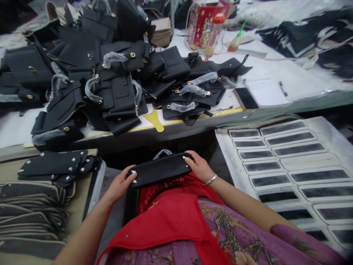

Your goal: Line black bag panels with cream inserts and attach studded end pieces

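Between my two hands, above my lap, is a black handbag (160, 169) with its long flat bottom panel turned up toward me. My left hand (121, 184) grips the left end, thumb on the panel beside a small white tab. On the right end, my right hand (200, 167) is closed with its thumb near another white tab. A plastic-wrapped handle (162, 152) shows past the bag's far edge. The fingers beneath the bag are mostly hidden.
Black handbag pieces (116, 92) heap on the table ahead. Stacked panels (30, 206) lie at left. A white board (278, 162) with dark strips stands at right. A phone (245, 98), notepad (266, 92) and glue bottle (234, 42) are on the table.
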{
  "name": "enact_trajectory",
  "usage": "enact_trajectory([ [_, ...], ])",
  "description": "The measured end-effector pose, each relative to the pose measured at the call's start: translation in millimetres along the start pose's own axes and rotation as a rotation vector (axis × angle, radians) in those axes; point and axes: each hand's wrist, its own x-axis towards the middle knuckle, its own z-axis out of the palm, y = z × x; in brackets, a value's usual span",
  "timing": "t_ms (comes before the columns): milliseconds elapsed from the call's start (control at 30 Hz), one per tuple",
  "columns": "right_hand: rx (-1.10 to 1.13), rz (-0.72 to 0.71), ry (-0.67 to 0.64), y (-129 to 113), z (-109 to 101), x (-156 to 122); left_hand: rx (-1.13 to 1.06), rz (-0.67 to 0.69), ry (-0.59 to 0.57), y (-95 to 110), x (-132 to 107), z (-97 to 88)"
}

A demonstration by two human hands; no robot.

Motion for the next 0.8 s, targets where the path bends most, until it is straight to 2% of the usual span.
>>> enact_trajectory([
  [67, 0.127, 0.091, -0.065, 7.1, -6.5, 3.7, 0.220, 0.037, -0.018, 19.1, 2.7, -7.4],
  [133, 0.275, 0.211, -0.098, 17.9, -8.4, 4.5, 0.414, 0.163, -0.008, 46.6, 6.8, 0.1],
  [200, 0.443, 0.380, -0.125, 28.2, -1.3, 3.7, 0.533, 0.349, -0.028, 77.7, 13.7, 24.7],
  [267, 0.635, 0.554, -0.167, 33.3, 11.8, 2.4, 0.594, 0.516, -0.112, 106.5, 22.3, 59.3],
  [333, 0.828, 0.652, -0.153, 32.0, 22.3, 0.5, 0.650, 0.579, -0.220, 129.6, 28.8, 90.0],
  [367, 0.888, 0.645, -0.122, 29.8, 23.9, -1.0, 0.672, 0.591, -0.232, 138.6, 30.2, 100.2],
  [433, 0.933, 0.589, -0.070, 26.0, 18.3, -5.8, 0.672, 0.622, -0.240, 151.8, 29.1, 107.4],
  [533, 0.945, 0.521, -0.108, 28.0, -1.4, -14.2, 0.592, 0.663, -0.223, 161.2, 23.5, 95.7],
  [633, 0.917, 0.410, -0.251, 37.6, -11.8, -15.0, 0.500, 0.633, -0.216, 163.6, 23.1, 81.8],
  [733, 0.863, 0.285, -0.413, 46.5, -8.2, -4.5, 0.433, 0.584, -0.223, 165.2, 29.2, 76.1],
  [800, 0.816, 0.226, -0.460, 49.9, -4.4, 6.3, 0.403, 0.554, -0.228, 167.2, 33.6, 73.4],
])
